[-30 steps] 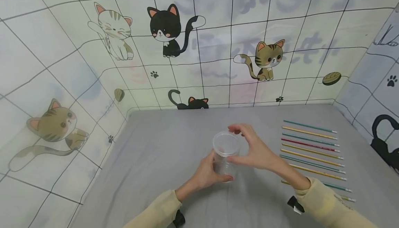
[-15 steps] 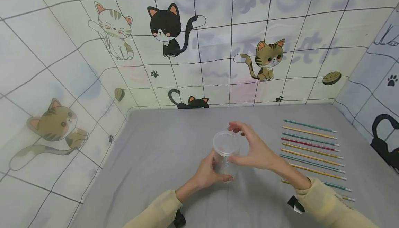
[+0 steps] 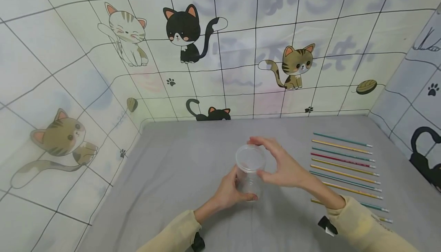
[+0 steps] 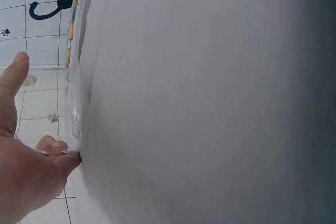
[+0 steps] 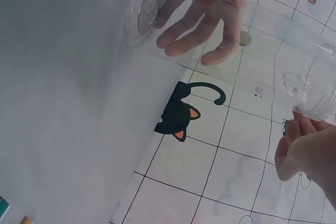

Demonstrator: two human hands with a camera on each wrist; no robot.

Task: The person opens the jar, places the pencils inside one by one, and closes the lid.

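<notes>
A clear plastic jar (image 3: 249,185) stands upright on the grey cloth, a round clear lid (image 3: 250,158) on its top. Low on the jar's body, my left hand (image 3: 227,192) grips it, thumb in front and fingers on the far left side. My right hand (image 3: 280,166) holds the lid's rim from the right, thumb at the near right edge and index finger at the back. The right wrist view shows the jar (image 5: 210,45) as see-through, with the left hand (image 5: 205,19) curled about its base end and the right hand (image 5: 312,150) against the lid end.
Several pencils (image 3: 344,169) in teal, yellow and red lie in a row at the right, partly under the right forearm. Grey cloth (image 3: 172,160) covers the table. Cat-print fabric (image 3: 237,72) walls off the back and both sides.
My right hand has turned around the lid: its thumb has slid rightward along the near edge, its index finger leftward along the back. The left hand and jar have stayed in place.
</notes>
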